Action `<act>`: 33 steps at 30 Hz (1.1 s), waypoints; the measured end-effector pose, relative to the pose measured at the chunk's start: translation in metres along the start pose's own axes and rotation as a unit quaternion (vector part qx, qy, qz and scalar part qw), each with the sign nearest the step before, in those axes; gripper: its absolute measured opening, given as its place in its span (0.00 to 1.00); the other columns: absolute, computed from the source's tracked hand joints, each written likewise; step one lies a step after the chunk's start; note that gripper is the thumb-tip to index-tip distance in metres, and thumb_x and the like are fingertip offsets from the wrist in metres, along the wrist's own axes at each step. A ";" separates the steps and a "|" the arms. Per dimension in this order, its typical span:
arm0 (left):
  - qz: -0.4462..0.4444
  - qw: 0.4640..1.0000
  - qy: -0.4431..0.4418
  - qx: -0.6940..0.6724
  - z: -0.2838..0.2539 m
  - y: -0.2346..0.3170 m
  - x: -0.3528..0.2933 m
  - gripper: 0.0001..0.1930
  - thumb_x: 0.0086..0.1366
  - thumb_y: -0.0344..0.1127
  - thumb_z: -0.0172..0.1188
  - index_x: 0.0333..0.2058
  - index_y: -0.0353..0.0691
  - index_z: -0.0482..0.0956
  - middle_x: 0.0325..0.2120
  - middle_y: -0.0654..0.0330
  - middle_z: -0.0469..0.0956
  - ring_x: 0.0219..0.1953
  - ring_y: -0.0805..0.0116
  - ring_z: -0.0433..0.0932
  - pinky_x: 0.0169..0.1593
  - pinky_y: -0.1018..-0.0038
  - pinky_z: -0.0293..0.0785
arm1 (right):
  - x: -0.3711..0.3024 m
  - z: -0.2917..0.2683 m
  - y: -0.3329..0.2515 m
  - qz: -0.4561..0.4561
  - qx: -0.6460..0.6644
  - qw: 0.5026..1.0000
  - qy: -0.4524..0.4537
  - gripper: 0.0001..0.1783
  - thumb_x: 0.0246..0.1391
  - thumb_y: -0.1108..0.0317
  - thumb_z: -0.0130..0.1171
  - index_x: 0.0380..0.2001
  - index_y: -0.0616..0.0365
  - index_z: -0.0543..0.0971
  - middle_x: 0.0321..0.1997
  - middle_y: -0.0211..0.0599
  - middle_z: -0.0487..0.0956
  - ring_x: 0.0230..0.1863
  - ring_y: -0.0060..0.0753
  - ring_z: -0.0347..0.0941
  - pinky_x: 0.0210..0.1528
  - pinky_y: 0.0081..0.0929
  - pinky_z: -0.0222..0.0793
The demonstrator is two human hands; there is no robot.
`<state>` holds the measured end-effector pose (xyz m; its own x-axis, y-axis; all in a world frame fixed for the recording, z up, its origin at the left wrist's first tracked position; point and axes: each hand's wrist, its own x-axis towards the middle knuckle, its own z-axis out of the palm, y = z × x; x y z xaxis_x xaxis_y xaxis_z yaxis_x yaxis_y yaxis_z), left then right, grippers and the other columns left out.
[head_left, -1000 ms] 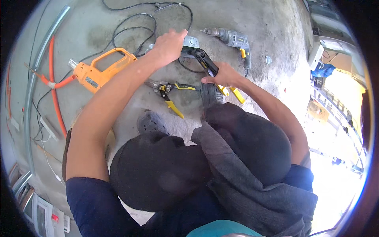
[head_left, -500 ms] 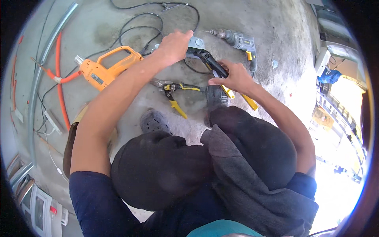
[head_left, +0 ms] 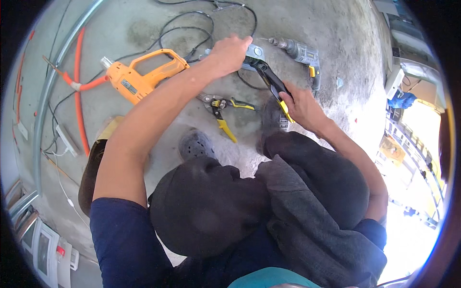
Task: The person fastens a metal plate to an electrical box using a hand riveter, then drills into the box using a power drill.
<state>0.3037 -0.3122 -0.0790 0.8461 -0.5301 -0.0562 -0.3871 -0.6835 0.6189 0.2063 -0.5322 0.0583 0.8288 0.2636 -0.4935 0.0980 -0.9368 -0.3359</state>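
Observation:
My left hand (head_left: pixel 230 55) is closed over a short grey metal piece (head_left: pixel 256 51), which shows a round mark at its right end. Clamped on the near edge of that piece is the head of a two-handled hand tool (head_left: pixel 272 81) with black and yellow handles. My right hand (head_left: pixel 303 106) wraps round these handles, which lie close together. On the floor nearer to me rest snips (head_left: pixel 218 108), black and yellow, their handles spread. A grey power drill (head_left: pixel 300 53) lies beyond my right hand, its bit pointing left.
An orange heat-gun-like power tool (head_left: pixel 137 79) lies left, partly behind my left forearm. Black cable (head_left: pixel 185 29) loops across the concrete floor. Orange conduit (head_left: pixel 79 110) and a long metal strip (head_left: pixel 41 120) run along the left. My grey clog (head_left: pixel 196 144) stands near the snips.
My right hand has squeezed the tool's handles, which stood apart before, together. My left hand keeps its hold on the metal piece. The whole view has shifted slightly.

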 end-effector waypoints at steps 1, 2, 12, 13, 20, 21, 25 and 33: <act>0.000 1.000 -0.001 0.000 0.000 0.000 0.001 0.27 0.60 0.25 0.59 0.60 0.38 0.71 0.43 0.39 0.77 0.43 0.39 0.82 0.45 0.52 0.80 | -0.001 0.008 0.006 0.000 0.001 1.000 0.000 0.16 0.68 0.62 0.53 0.51 0.63 0.74 0.30 0.64 0.79 0.35 0.72 0.76 0.38 0.59 0.69; 0.001 1.000 -0.006 -0.001 0.000 0.001 0.002 0.28 0.60 0.25 0.59 0.61 0.38 0.71 0.43 0.39 0.78 0.43 0.40 0.82 0.45 0.52 0.80 | -0.004 0.016 0.014 -0.001 0.001 1.000 0.029 0.16 0.68 0.63 0.54 0.52 0.62 0.74 0.30 0.63 0.79 0.34 0.70 0.76 0.37 0.55 0.70; 0.000 1.000 -0.015 0.010 0.002 0.003 0.005 0.30 0.59 0.26 0.60 0.62 0.39 0.70 0.42 0.39 0.79 0.42 0.41 0.83 0.44 0.51 0.81 | 0.003 0.048 0.057 0.009 0.027 0.994 0.101 0.24 0.60 0.58 0.64 0.53 0.62 0.74 0.34 0.59 0.83 0.40 0.58 0.82 0.44 0.51 0.74; -0.003 1.000 -0.019 0.011 0.003 0.002 0.003 0.30 0.59 0.26 0.60 0.62 0.39 0.70 0.42 0.39 0.79 0.42 0.41 0.83 0.44 0.51 0.81 | 0.005 0.044 0.052 0.009 0.030 0.995 0.098 0.24 0.60 0.58 0.64 0.53 0.62 0.74 0.34 0.59 0.83 0.40 0.58 0.82 0.44 0.51 0.74; -0.011 1.000 -0.018 0.015 0.001 0.003 0.005 0.30 0.57 0.26 0.62 0.60 0.41 0.70 0.43 0.40 0.79 0.43 0.40 0.83 0.45 0.51 0.81 | 0.021 0.033 0.058 0.166 0.078 0.976 -0.119 0.24 0.60 0.50 0.64 0.44 0.63 0.79 0.35 0.59 0.82 0.41 0.58 0.81 0.45 0.50 0.73; -0.008 1.000 -0.013 0.013 0.002 0.002 0.006 0.29 0.57 0.26 0.62 0.60 0.41 0.70 0.43 0.40 0.78 0.44 0.41 0.83 0.46 0.51 0.81 | 0.022 0.034 0.061 0.147 0.085 0.978 -0.120 0.25 0.60 0.48 0.63 0.44 0.63 0.79 0.34 0.59 0.82 0.41 0.59 0.81 0.45 0.50 0.72; -0.017 1.000 -0.017 0.007 -0.001 0.004 0.004 0.30 0.57 0.26 0.63 0.60 0.42 0.70 0.44 0.41 0.78 0.45 0.41 0.82 0.47 0.51 0.80 | 0.025 0.035 0.054 0.151 0.056 0.979 -0.122 0.27 0.60 0.46 0.63 0.45 0.62 0.78 0.35 0.59 0.82 0.41 0.60 0.81 0.45 0.50 0.72; -0.030 0.999 -0.037 0.017 0.005 -0.001 0.006 0.41 0.51 0.28 0.72 0.65 0.44 0.66 0.48 0.40 0.75 0.46 0.37 0.81 0.48 0.49 0.80 | 0.029 0.051 0.058 0.124 0.061 0.988 -0.067 0.31 0.54 0.43 0.69 0.45 0.62 0.77 0.34 0.57 0.82 0.41 0.59 0.81 0.45 0.47 0.73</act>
<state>0.3073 -0.3172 -0.0839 0.8388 -0.5230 -0.1511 -0.3502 -0.7309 0.5858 0.2084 -0.5672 -0.0161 0.7373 0.0653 -0.6724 -0.1728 -0.9440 -0.2811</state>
